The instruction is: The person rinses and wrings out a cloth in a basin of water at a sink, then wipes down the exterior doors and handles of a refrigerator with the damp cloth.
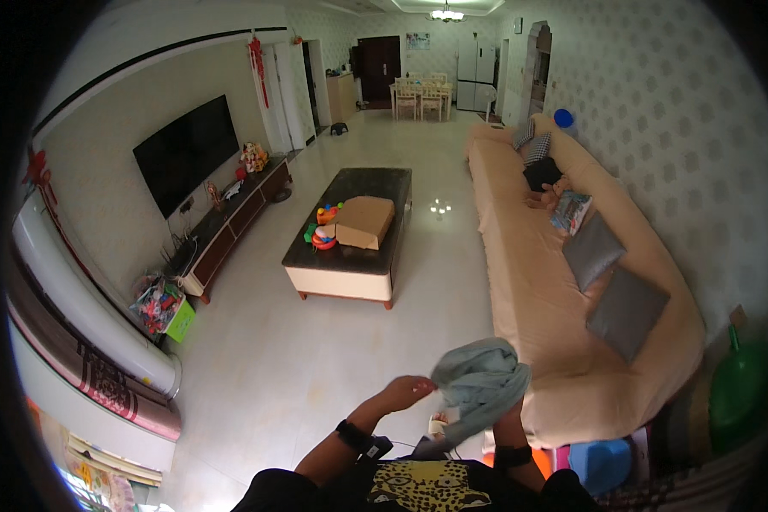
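Note:
A bunched grey-green cloth (483,377), perhaps a garment, hangs in front of me at the near end of the sofa. My right hand (511,415) holds it up from below, with most of the fingers hidden by its folds. At the cloth's left edge is my left hand (413,389), its fingers curled and their tips touching or almost touching the fabric; whether they pinch it cannot be told. One loose end of the cloth trails down towards my body. Both wrists wear black bands.
A long sofa (525,256) under a peach cover runs along the right, with grey cushions (627,313) on it. The low coffee table (358,281) ahead bears a cardboard box (361,221) and toys. A green toy bin (180,320) stands left; a blue plastic stool (600,466) sits near right.

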`<state>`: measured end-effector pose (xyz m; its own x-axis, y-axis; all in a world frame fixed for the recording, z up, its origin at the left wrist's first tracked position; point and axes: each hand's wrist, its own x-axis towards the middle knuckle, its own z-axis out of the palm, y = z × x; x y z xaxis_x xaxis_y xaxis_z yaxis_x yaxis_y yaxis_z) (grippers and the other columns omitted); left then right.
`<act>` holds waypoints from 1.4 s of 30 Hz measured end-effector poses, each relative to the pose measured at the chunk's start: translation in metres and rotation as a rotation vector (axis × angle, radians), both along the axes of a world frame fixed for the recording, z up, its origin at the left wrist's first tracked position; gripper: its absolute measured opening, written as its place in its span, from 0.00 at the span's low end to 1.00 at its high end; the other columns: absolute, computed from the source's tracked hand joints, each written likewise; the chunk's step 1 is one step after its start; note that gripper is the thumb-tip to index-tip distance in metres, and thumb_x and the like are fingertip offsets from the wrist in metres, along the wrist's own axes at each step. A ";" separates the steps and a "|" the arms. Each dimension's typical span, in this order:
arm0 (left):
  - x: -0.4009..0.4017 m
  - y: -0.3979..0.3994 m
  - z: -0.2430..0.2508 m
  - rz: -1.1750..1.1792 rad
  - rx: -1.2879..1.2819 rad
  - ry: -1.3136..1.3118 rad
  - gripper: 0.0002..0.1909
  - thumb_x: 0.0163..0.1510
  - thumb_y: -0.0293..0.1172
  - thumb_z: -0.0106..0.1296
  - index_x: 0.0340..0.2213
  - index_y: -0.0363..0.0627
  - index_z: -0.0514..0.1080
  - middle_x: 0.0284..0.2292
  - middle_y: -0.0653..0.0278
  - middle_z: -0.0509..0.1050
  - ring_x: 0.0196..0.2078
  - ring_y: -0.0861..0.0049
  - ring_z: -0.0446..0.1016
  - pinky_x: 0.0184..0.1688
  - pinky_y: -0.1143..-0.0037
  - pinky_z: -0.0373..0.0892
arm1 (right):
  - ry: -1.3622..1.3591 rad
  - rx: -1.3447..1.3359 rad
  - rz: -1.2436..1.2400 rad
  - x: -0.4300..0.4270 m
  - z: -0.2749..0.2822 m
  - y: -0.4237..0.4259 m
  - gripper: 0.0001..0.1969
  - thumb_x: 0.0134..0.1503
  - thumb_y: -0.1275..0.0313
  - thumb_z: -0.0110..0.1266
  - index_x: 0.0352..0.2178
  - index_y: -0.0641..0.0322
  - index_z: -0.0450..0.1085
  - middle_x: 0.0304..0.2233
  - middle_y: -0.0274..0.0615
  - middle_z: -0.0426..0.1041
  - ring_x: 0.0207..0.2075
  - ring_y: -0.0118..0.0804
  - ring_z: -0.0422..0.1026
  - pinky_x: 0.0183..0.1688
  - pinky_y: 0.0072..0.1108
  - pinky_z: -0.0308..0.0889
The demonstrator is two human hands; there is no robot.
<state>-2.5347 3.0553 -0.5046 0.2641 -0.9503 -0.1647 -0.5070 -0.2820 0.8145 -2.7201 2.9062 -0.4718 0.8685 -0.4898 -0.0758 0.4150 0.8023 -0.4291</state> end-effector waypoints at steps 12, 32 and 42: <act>0.187 -0.260 0.013 0.304 -0.749 0.250 0.42 0.41 0.38 0.56 0.53 0.46 0.45 0.52 0.53 0.51 0.56 0.59 0.48 0.54 0.63 0.51 | 0.054 -0.264 0.213 0.311 -0.025 -0.205 0.18 0.58 0.61 0.33 0.45 0.59 0.59 0.40 0.36 0.66 0.40 0.31 0.66 0.44 0.21 0.63; 0.618 -0.620 0.078 0.265 -0.404 1.380 0.24 0.57 0.45 0.33 0.52 0.48 0.52 0.47 0.65 0.60 0.48 0.73 0.61 0.51 0.72 0.58 | 0.307 -1.575 0.121 0.652 0.011 -0.569 0.25 0.55 0.66 0.45 0.53 0.61 0.51 0.56 0.56 0.46 0.58 0.41 0.48 0.55 0.24 0.47; 0.912 -0.806 0.042 0.410 -0.793 1.299 0.12 0.58 0.37 0.32 0.40 0.45 0.60 0.34 0.66 0.64 0.36 0.77 0.63 0.43 0.77 0.62 | 0.678 -0.234 -0.767 0.686 -0.118 -0.882 0.18 0.54 0.64 0.43 0.40 0.70 0.60 0.30 0.47 0.70 0.25 0.38 0.71 0.26 0.20 0.66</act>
